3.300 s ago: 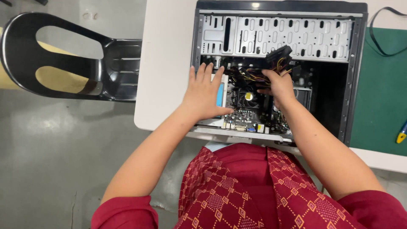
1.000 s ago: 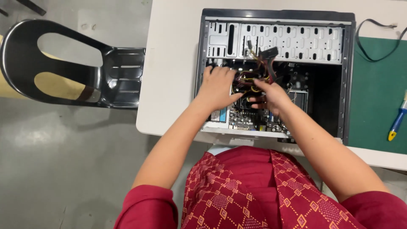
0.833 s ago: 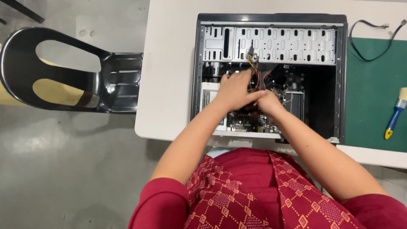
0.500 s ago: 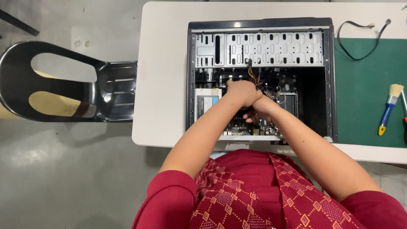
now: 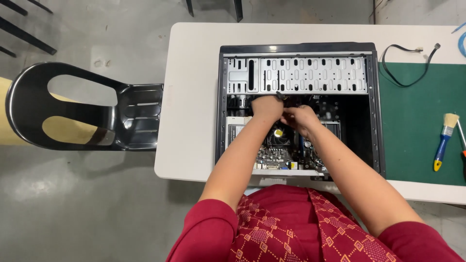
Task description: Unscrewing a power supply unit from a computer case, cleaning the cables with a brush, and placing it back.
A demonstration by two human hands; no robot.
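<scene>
My red sleeves fill the bottom of the view, and both forearms reach forward over the near wall of the open case [image 5: 374, 106], which lies on its side on the white table [image 5: 194, 97]. Below my wrists sits the motherboard [image 5: 274, 155] with its fan [image 5: 278, 134]. My left hand [image 5: 266, 107] and right hand [image 5: 301, 119] meet side by side near the middle of the case, fingers curled down over a dark bundle of cables [image 5: 286, 99] just under the perforated drive cage [image 5: 296, 75] — whether either hand actually grips the cables I cannot tell, since the fingertips are hidden. To the right a green mat [image 5: 417, 140] holds a blue-handled brush [image 5: 444, 140] and, further back, a looped black cable [image 5: 403, 68]. To the left of the table stands a black chair [image 5: 97, 116].
</scene>
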